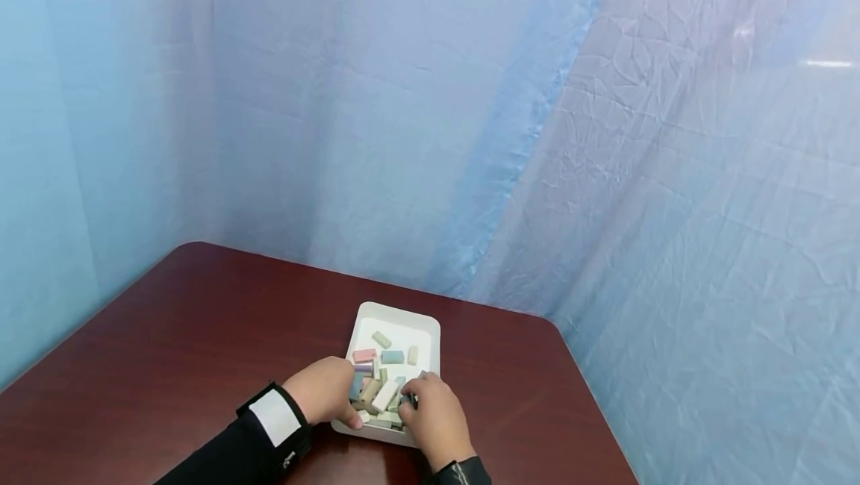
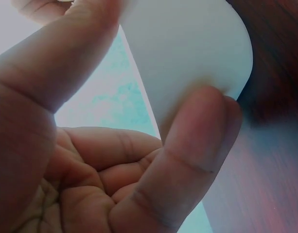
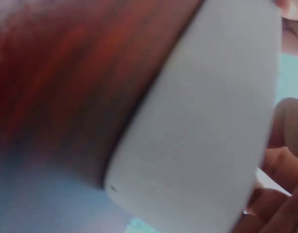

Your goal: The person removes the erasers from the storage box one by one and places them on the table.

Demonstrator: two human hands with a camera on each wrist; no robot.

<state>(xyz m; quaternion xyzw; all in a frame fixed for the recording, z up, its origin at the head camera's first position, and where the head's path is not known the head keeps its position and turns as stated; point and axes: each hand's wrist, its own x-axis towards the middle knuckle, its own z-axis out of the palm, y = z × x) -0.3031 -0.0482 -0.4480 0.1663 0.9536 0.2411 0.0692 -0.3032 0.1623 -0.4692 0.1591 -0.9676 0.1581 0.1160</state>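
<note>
Table | tray blocks under both hands' fingers | grip unclear

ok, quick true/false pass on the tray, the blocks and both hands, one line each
1. The white tray sits on a dark red wooden table. True.
2. The tray holds small blocks all of one colour. False: they are mixed pastels, with pink, blue, green, beige and white among them.
3. Both hands are at the near end of the tray. True: the left hand and right hand meet there over the pile.
4. The left hand rests flat on the table, away from the tray. False: its thumb and a finger sit against the tray's corner.
5. Blocks lie scattered on the table outside the tray. False: none show outside it.
</note>
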